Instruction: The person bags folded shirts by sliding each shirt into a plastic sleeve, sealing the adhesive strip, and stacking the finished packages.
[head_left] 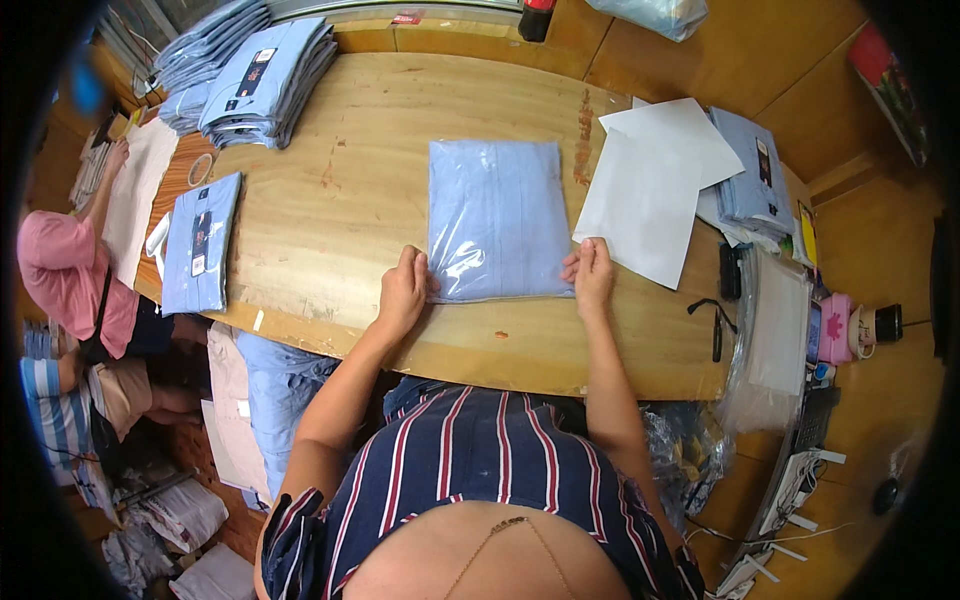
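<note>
Between our two hands lay a packet, a flat, light blue folded piece of cloth in a shiny clear bag, resting on the wooden table. Our left hand grasped it at the near left corner, fingers bent against the edge, while our right hand pinched the near right corner, so we had it by both ends of the side closest to us. The rest of it stretched away beyond our fingertips. Just past the right hand lay overlapping white sheets, one corner coming close to our fingers, and farther out on that side we had a pile of folded blue garments with a dark label on top. To the right of the right hand, well apart from it, a batch of clear plastic bags lay at the table's end. Off to the left of the left hand was a single labelled bundle, with a roll of tape beyond it and tall blue stacks farther away. Lower than the left hand, past the table's near edge, we saw blue cloth. Far to its left, a person in a pink top stretched out an arm.
</note>
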